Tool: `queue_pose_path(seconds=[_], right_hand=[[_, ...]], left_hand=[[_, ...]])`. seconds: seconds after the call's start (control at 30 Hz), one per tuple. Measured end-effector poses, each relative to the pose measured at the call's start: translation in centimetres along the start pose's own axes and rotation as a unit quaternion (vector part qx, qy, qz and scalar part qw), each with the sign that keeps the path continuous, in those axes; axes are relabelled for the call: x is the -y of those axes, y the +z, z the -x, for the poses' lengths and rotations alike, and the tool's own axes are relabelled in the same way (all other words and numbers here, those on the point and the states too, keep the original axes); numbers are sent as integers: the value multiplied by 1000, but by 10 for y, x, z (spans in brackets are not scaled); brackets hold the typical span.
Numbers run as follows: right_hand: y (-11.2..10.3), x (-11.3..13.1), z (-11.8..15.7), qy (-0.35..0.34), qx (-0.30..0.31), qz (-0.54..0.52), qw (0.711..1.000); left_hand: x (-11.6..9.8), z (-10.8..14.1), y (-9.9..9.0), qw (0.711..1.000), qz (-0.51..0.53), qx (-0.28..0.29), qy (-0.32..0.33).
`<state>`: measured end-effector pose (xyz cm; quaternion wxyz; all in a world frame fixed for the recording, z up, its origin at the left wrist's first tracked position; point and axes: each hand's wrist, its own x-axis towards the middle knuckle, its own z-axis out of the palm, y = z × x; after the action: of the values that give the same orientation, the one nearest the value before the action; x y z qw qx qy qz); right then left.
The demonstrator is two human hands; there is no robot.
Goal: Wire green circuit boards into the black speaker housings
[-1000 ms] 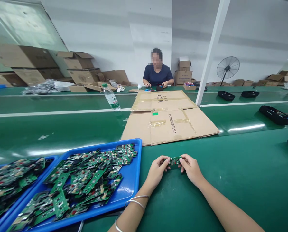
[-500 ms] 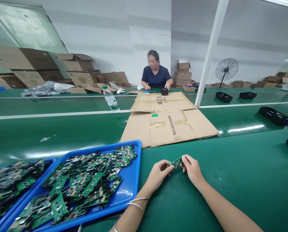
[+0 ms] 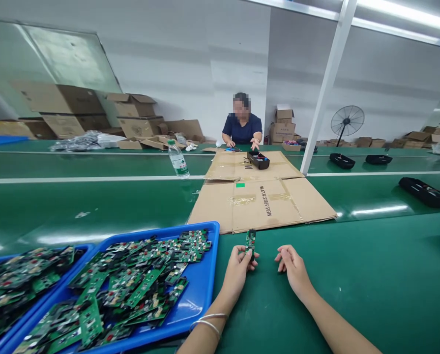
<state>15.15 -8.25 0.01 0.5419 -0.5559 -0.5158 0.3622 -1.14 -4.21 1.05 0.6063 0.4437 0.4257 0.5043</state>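
Note:
A small green circuit board (image 3: 250, 241) with a red part on it stands upright in my left hand (image 3: 240, 268), pinched between thumb and fingers. To its right, my right hand (image 3: 292, 265) hovers over the green table with its fingers loosely curled together and nothing visible in them. Left of my left forearm lies a blue tray (image 3: 205, 275) heaped with similar circuit boards (image 3: 146, 285). Another blue tray (image 3: 89, 250) of such boards sits further left, cut by the frame edge.
Flattened cardboard (image 3: 242, 211) bridges toward a co-worker (image 3: 242, 128) opposite, whose hand reaches out behind a black casing (image 3: 258, 160). A water bottle (image 3: 178, 160) stands left of the cardboard. Black casings (image 3: 424, 191) lie at right, past a white post (image 3: 328, 88).
My right hand has let go of the circuit board and moved apart. My left hand has turned the board upright. The black casing opposite has moved onto the cardboard toward me.

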Motion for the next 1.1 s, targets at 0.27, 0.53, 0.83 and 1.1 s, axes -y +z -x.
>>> queue_pose_path(seconds=[0.27,0.53,0.83,1.1], right_hand=[[2,0,2,-15,8,91,996],[8,19,-112,-94,87,368,921],[17,35,-258,-69,82,597,795],[12,17,-232,-78,88,633,765]], left_hand=[[1,2,1,997,63,-44,-11],[5,2,6,986,139,-85,-27],[18,-2,6,981,165,-103,-27],[17,-1,6,984,138,-108,-18]])
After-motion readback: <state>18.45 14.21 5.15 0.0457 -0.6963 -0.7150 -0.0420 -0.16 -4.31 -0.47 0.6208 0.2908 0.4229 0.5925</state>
